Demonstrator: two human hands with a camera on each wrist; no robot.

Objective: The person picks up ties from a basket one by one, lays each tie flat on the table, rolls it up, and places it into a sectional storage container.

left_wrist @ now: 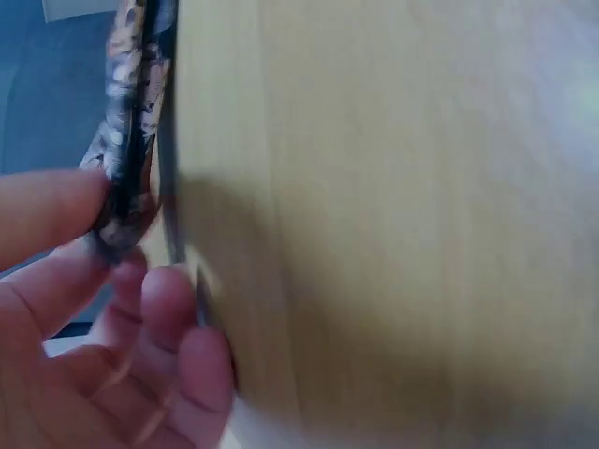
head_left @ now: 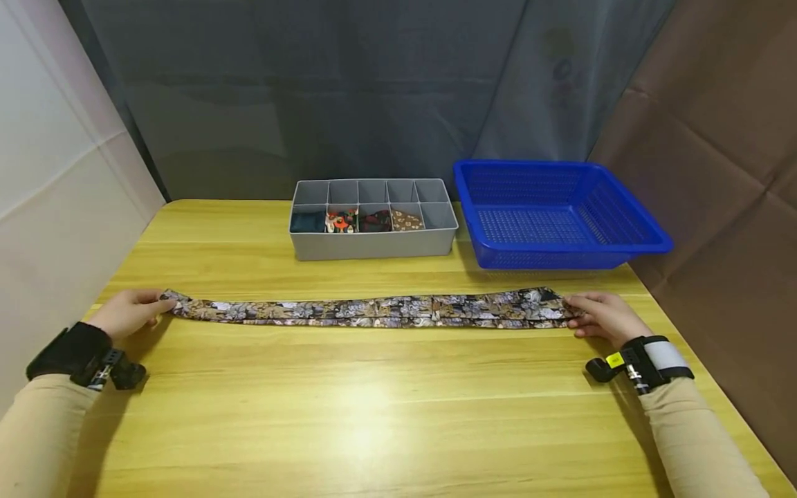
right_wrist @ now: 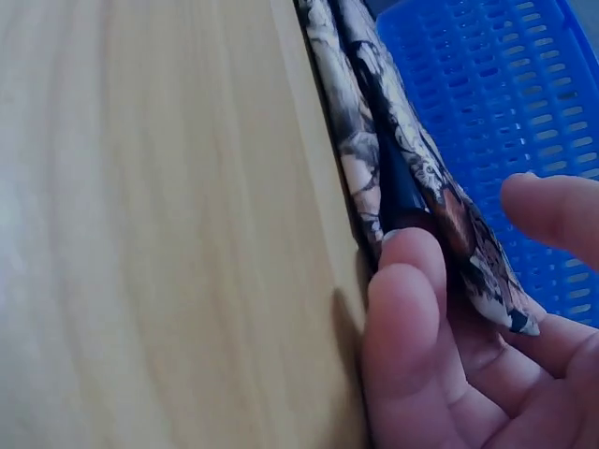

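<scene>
Two hands hold one long patterned tie [head_left: 373, 310] stretched flat across the wooden table [head_left: 373, 415], and that table is the biggest thing here, running well past both grips. Beyond the right hand [head_left: 600, 317], just past the tie's wide end, sits a blue basket [head_left: 560, 214], bare inside as far as I can see. Further along, behind the middle of the stretch between the two grips, stands a grey divided organiser [head_left: 372, 220] with four of its near compartments already filled with rolled or folded fabric pieces; the far row looks unfilled. The tie itself appears folded lengthwise in half, layers lying one on the other. At its wide end the right hand pinches the doubled layers between thumb and fingers [right_wrist: 402, 309]; at the narrow end the left hand [head_left: 127, 312] pinches the tip between thumb and fingers [left_wrist: 168, 309]. By my reading the straightening is done, while rolling it up and putting it away are not yet begun.
</scene>
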